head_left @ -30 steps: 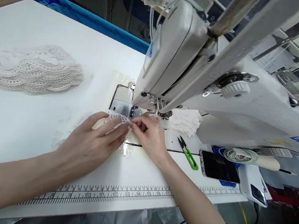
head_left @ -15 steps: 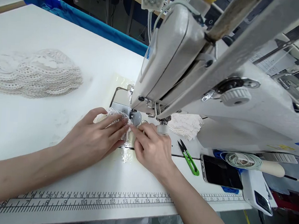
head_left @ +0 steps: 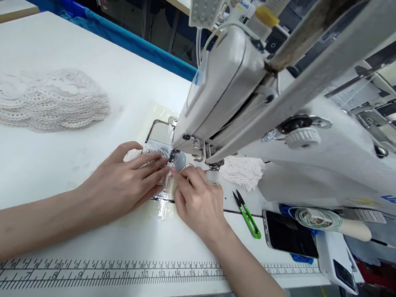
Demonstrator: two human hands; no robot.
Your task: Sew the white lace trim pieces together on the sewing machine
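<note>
A piece of white eyelet lace fabric (head_left: 146,153) lies under the presser foot (head_left: 172,156) of a sewing machine (head_left: 223,78). My left hand (head_left: 124,175) bends over this fabric from the left, its fingertips pressing it close to the foot. Just right of the foot, my right hand (head_left: 199,200) has its index fingertip and thumb closed at the fabric's near edge, the other fingers curled. Both sets of fingertips almost meet. The fabric under my left palm is hidden.
A stack of white eyelet lace pieces (head_left: 48,102) lies at left. More lace (head_left: 244,170) sits behind the needle area. Green thread snips (head_left: 247,215), a phone (head_left: 290,234) and a coiled cord (head_left: 318,219) are at right. A ruler strip (head_left: 108,273) runs along the front edge.
The camera view has shifted slightly. Both hands stay at the presser foot on the lace, with hardly any visible movement.
</note>
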